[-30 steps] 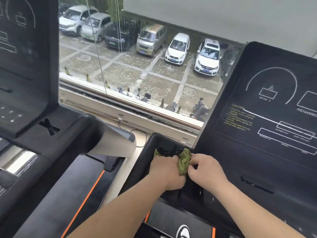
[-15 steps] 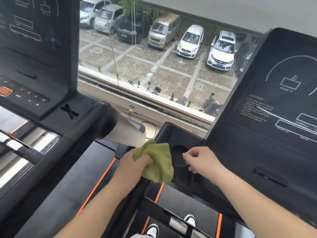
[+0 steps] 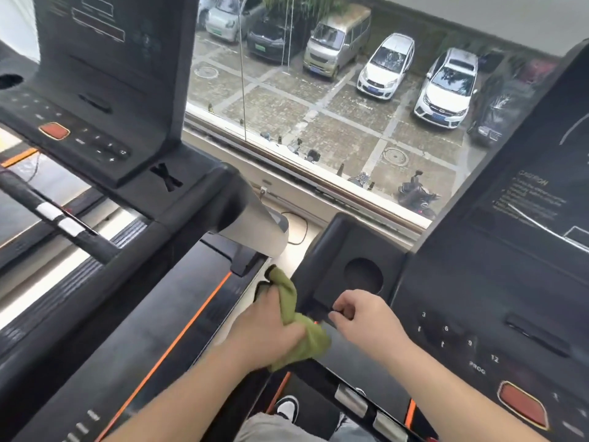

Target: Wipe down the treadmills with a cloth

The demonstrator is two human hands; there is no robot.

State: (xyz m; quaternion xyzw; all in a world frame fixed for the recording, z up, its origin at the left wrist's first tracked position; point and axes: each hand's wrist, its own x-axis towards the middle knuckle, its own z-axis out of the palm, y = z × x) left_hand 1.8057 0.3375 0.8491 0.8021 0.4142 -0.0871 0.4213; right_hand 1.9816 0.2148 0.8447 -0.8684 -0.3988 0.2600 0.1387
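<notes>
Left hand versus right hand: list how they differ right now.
The left hand grips a green cloth; the right hand holds nothing, its fingers curled. The left hand is beside the left edge of the tray; the right hand is at its front edge, below the round cupholder. Both hands are bare and reach toward the same tray.

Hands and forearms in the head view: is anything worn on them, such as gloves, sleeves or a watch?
Nothing worn shows. The left hand and right hand have no gloves and no rings that can be seen. The left forearm and right forearm are uncovered down to the picture's bottom edge: no sleeves, watch or wristband in view.
</notes>
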